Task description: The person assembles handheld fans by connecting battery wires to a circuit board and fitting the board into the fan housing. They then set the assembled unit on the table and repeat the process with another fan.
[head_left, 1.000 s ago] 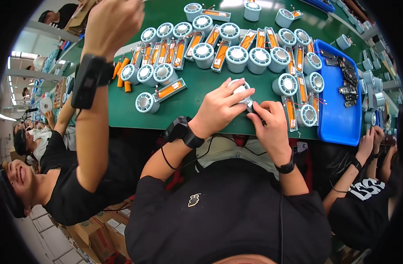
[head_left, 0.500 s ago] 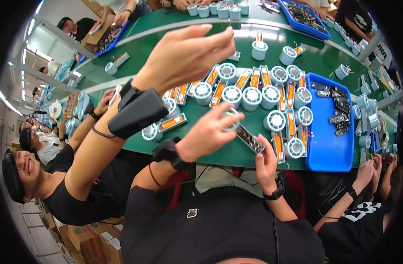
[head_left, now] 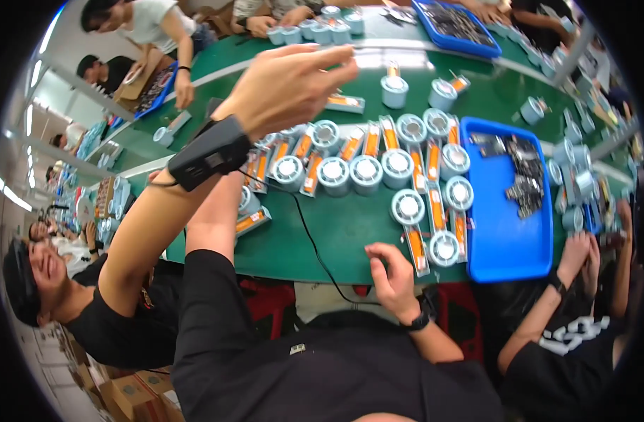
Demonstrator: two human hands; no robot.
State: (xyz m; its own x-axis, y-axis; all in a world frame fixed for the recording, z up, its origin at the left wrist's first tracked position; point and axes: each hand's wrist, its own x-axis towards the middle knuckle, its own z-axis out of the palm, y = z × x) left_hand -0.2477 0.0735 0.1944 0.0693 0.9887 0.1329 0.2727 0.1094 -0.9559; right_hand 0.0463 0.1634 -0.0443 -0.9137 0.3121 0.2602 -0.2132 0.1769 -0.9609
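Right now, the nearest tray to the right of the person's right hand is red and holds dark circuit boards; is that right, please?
Not quite: the head view shows the tray right of the right hand is blue, holding dark circuit boards.

The left arm (head_left: 213,214) extends forward, its hand hidden, the right hand (head_left: 394,283) with fingers (head_left: 395,255) loosely bent.

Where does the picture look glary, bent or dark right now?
Head view: glare whitens a far patch of the green table; head view, left: ceiling lamps burn out white; head view, overall: fisheye bending curves the table's edges, with black around the rim; head view, centre: the right hand is clearly lit.
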